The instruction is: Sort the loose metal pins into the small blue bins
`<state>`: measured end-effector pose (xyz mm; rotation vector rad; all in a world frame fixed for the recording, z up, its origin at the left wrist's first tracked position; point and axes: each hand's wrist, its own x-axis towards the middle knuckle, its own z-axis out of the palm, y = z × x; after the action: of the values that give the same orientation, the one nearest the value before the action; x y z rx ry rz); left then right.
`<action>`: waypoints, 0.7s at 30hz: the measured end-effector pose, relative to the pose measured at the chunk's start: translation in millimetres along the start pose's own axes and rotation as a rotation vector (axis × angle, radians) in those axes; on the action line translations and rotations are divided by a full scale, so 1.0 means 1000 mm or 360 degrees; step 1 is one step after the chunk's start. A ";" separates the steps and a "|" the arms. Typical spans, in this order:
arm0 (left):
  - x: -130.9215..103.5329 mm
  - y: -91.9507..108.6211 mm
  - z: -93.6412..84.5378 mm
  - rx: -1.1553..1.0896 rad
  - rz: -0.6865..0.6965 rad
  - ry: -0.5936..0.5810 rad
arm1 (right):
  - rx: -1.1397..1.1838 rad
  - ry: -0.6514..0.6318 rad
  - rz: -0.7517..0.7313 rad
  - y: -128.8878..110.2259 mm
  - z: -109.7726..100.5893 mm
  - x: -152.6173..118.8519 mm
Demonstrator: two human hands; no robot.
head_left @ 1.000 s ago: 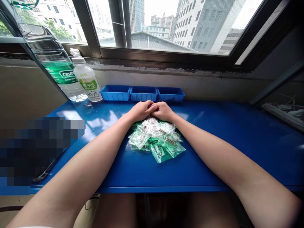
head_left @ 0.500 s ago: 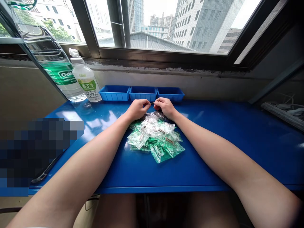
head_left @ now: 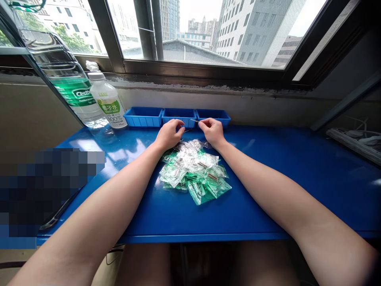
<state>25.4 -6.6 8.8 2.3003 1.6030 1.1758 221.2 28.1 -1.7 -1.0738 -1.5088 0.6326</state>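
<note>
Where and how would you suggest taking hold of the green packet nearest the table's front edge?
I would pinch the packet by its near corner, coming from the front of the table. That corner juts out of the pile, while other packets seem to overlap its far side.

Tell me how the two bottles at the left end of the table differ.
Size: the water bottle is larger and wider; the coconut water bottle is smaller and slimmer.
Look: the water bottle is clear, while the coconut water bottle looks whitish.
Label: the water bottle's is a green band; the coconut water bottle's is green and white.
Both stand on the blue table, side by side.
</note>
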 end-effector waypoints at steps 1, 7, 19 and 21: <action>0.000 0.000 -0.001 0.0055 -0.0037 -0.0027 | -0.0056 0.0149 0.0024 0.002 -0.003 0.003; 0.000 0.005 -0.005 0.0260 -0.0211 -0.0334 | -0.0364 0.0644 0.0226 0.016 -0.021 0.016; 0.000 0.002 -0.003 0.0310 -0.0147 -0.0451 | -0.0348 0.0591 0.0286 0.020 -0.023 0.018; 0.000 0.003 -0.003 0.0324 -0.0136 -0.0458 | -0.0345 0.0596 0.0294 0.021 -0.023 0.018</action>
<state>25.4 -8.8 12.8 2.3578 1.7562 0.6524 249.4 49.5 -5.4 -1.4231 -1.1780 0.3701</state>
